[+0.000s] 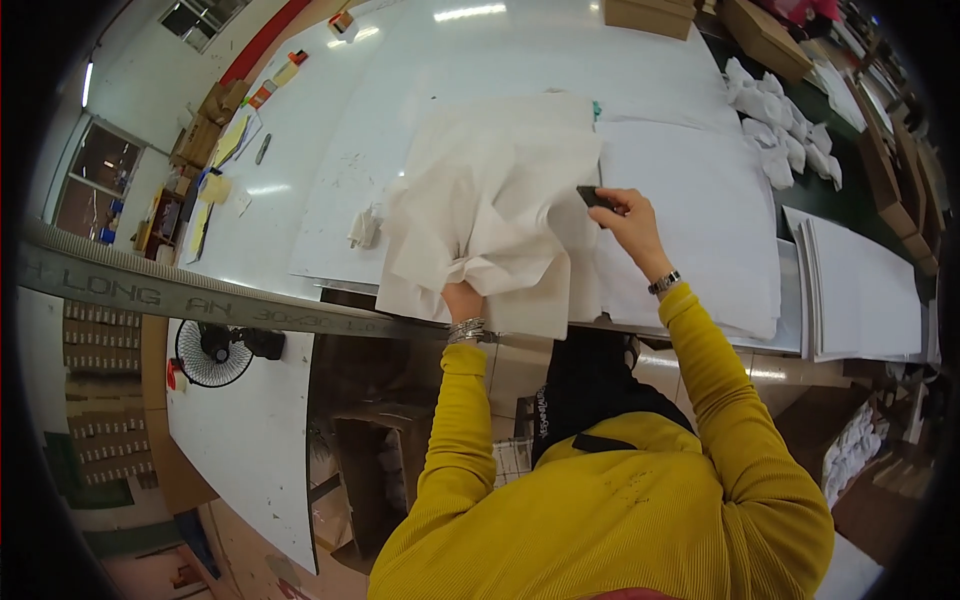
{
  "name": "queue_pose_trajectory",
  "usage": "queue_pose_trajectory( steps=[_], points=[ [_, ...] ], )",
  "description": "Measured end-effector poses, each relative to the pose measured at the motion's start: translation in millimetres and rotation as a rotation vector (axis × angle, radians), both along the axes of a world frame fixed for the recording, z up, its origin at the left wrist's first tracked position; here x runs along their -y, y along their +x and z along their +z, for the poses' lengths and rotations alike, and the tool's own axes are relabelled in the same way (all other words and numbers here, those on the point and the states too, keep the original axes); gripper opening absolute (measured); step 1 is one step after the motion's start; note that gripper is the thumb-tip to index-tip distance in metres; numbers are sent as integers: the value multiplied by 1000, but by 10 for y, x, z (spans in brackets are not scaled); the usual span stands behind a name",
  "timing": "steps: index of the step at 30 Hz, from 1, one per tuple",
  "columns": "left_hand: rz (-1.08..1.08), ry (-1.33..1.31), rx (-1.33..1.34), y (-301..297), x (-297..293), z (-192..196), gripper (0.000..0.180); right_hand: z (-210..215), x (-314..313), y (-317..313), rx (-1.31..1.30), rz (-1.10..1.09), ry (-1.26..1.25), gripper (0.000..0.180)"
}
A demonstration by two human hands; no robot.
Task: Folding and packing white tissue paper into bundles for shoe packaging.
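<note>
A crumpled stack of white tissue paper sheets (490, 190) lies on the white table (400, 70) in front of me. My left hand (462, 298) is tucked under the near edge of the sheets, gripping them; only the wrist with bracelets shows. To the right, my right hand (630, 222) pinches a small dark flat tool (594, 196) at the right edge of the sheets. Flat white sheets (690, 210) lie under and beside my right hand.
A small folded white piece (364, 228) lies left of the stack. Crumpled white wads (785, 125) sit at the far right, a pile of flat white boards (860, 290) right of me. Cardboard boxes (650, 15) stand at the far edge. A fan (215, 352) stands below left.
</note>
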State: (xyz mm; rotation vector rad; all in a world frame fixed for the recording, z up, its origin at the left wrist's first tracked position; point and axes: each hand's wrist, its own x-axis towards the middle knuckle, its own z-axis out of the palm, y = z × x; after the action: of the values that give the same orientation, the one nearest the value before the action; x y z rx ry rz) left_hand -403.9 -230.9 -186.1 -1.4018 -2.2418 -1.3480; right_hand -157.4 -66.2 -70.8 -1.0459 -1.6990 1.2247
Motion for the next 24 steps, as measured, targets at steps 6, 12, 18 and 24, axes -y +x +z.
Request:
queue_pose_trajectory(
  steps=[6, 12, 18, 24],
  points=[
    [-126, -121, -2, 230, -239, 400, 16, -10, -34, 76, 331, 46, 237, 36],
    [-357, -124, 98, 284, -156, 803, 20, 98, -60, -133, 473, 57, 360, 35],
    [-328, -290, 58, 166, -318, 909, 23, 354, 187, -472, 435, 498, 672, 42],
    [-201, -134, 201, -243, -294, 811, 42, 81, -33, -356, 794, 337, 624, 41]
  ],
)
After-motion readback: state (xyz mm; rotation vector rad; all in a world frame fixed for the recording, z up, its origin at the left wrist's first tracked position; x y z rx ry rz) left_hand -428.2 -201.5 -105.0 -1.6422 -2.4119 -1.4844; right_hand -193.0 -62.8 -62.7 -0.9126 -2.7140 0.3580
